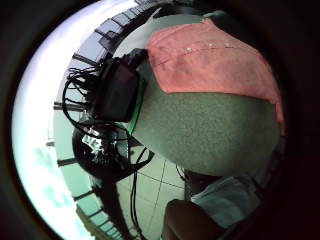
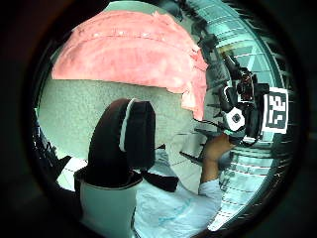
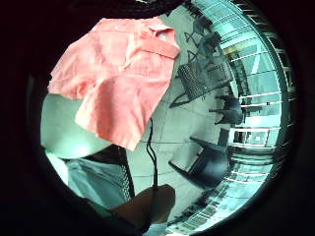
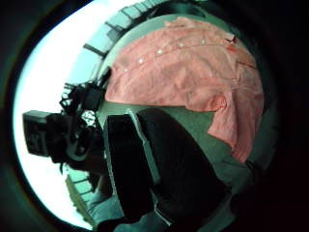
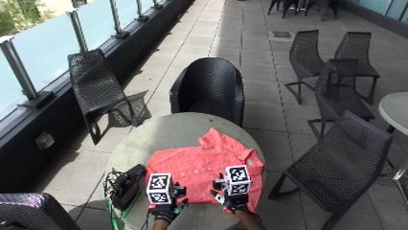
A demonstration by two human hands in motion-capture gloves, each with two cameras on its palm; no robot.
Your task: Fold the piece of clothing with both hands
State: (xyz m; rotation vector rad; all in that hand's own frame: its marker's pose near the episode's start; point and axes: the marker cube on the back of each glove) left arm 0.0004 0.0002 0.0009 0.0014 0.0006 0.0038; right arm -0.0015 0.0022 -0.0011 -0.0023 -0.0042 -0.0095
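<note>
Outside view: shirt (image 5: 204,167) lies flat on desk (image 5: 159,132), long axis left-right, just beyond both hands; left hand (image 5: 163,207), right hand (image 5: 233,200) equally near; grip state can't tell

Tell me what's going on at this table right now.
A person with black gloves on both hands sits at a round grey table on a terrace. A salmon-pink button-up shirt lies spread flat on it, not yet folded, with one sleeve hanging over the table's edge at the person's right. The left hand and the right hand are at the shirt's near edge; whether either has hold of the cloth cannot be seen. A black box with cables sits on the table at the person's left.
</note>
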